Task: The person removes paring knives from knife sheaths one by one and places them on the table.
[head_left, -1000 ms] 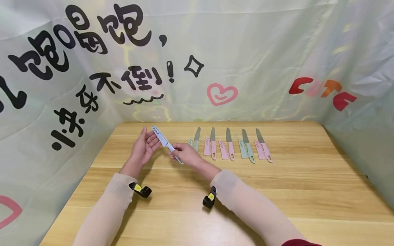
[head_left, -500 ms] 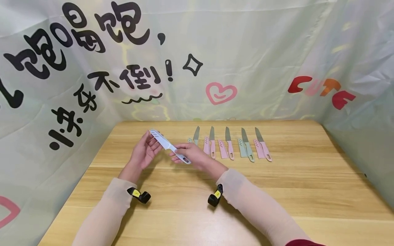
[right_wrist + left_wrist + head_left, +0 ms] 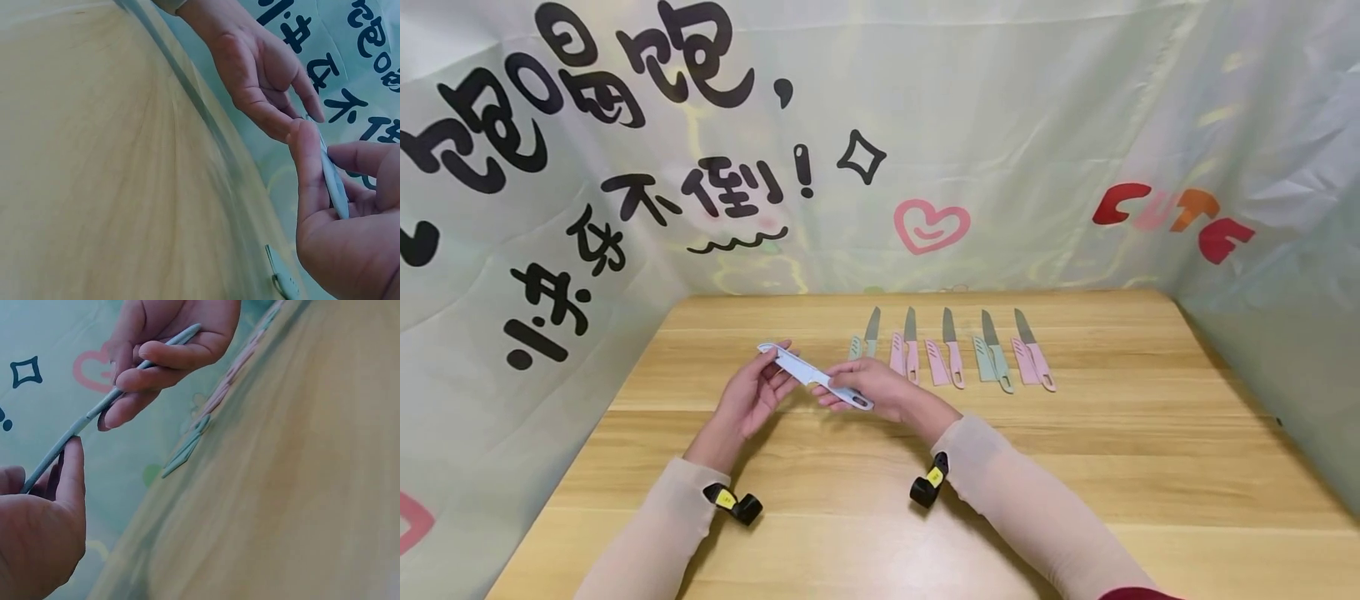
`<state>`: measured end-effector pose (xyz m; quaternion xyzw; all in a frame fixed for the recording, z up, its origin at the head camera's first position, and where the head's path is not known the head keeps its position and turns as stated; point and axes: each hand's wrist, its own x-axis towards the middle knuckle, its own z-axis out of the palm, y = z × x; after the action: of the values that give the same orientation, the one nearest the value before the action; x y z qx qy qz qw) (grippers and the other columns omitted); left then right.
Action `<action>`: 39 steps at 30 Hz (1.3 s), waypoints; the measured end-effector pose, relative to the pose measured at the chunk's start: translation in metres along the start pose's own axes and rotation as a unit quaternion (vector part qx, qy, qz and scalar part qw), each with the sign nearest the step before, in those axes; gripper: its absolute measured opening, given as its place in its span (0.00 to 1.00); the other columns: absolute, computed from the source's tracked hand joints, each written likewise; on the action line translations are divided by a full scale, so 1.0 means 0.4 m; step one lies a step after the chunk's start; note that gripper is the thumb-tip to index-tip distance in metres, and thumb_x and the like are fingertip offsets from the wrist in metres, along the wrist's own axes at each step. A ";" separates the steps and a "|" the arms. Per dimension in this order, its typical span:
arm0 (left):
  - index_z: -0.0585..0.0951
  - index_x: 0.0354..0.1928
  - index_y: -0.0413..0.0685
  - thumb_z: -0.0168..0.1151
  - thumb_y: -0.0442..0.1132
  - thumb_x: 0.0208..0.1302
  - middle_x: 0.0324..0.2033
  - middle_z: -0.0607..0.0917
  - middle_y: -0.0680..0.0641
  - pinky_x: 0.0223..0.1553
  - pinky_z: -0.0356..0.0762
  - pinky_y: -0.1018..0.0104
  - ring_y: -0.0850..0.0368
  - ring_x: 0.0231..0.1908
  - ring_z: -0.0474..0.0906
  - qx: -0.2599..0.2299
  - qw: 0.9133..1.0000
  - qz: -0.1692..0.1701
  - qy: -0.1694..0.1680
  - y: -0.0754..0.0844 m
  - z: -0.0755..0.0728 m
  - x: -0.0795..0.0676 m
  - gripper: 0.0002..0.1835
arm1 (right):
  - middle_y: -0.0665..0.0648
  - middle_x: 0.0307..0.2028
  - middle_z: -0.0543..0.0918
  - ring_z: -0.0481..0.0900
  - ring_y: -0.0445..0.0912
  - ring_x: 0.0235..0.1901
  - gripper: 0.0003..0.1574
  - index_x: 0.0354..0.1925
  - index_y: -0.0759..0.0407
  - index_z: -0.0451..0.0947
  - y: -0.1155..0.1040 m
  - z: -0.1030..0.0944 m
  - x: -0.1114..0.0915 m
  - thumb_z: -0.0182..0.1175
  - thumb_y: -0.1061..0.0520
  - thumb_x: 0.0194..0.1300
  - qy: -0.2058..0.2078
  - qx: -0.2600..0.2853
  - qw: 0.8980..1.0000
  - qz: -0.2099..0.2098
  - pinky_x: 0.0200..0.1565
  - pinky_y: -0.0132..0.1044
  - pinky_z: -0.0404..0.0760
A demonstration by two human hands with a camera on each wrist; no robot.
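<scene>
A light blue paring knife in its matching slotted sheath is held above the table, tilted from upper left to lower right. My right hand grips its handle, thumb on top and the looped end sticking out past the palm. With thumb and fingers my left hand pinches the sheath near its tip. The left wrist view shows the knife edge-on between both hands. From the right wrist side, the handle lies between my right thumb and fingers.
Along the far side of the wooden table lies a row of several bare knives, green and pink, each beside a matching sheath. A printed cloth hangs behind the table and at both sides.
The blue knife has turned flatter and dropped slightly toward me. My left thumb has come down onto the sheath, where the hand was open beneath it before. My right hand shifted a little right.
</scene>
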<state>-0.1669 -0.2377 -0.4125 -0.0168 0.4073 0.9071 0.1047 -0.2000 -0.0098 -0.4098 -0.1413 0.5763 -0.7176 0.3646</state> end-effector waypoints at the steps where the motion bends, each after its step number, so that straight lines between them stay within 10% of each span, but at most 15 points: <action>1: 0.71 0.60 0.41 0.47 0.40 0.78 0.54 0.79 0.39 0.60 0.73 0.56 0.46 0.58 0.76 -0.003 1.000 -0.002 -0.003 -0.003 -0.002 -0.004 0.16 | 0.72 0.51 0.80 0.85 0.53 0.43 0.20 0.59 0.72 0.72 0.002 -0.001 -0.002 0.50 0.65 0.73 -0.005 0.001 1.000 0.005 0.50 0.43 0.83; 15: 0.66 0.65 0.39 0.44 0.39 0.79 0.53 0.80 0.35 0.62 0.70 0.51 0.45 0.55 0.78 -0.036 0.998 -0.026 -0.048 -0.042 -0.011 -0.047 0.19 | 0.70 0.51 0.81 0.83 0.56 0.48 0.20 0.60 0.71 0.71 0.032 -0.024 -0.029 0.50 0.63 0.74 -0.053 0.043 0.997 0.037 0.49 0.40 0.83; 39: 0.59 0.68 0.39 0.44 0.37 0.79 0.69 0.57 0.30 0.64 0.68 0.53 0.41 0.66 0.63 -0.022 0.998 -0.056 -0.003 -0.071 -0.012 -0.102 0.21 | 0.72 0.55 0.78 0.80 0.56 0.53 0.23 0.64 0.75 0.65 0.059 -0.028 -0.055 0.45 0.64 0.75 -0.155 0.092 0.980 0.078 0.58 0.45 0.77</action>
<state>-0.1215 -0.2301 -0.4316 -0.0394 0.3858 0.9084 0.1563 -0.1832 0.0119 -0.4302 -0.1715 0.4537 -0.7058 0.5163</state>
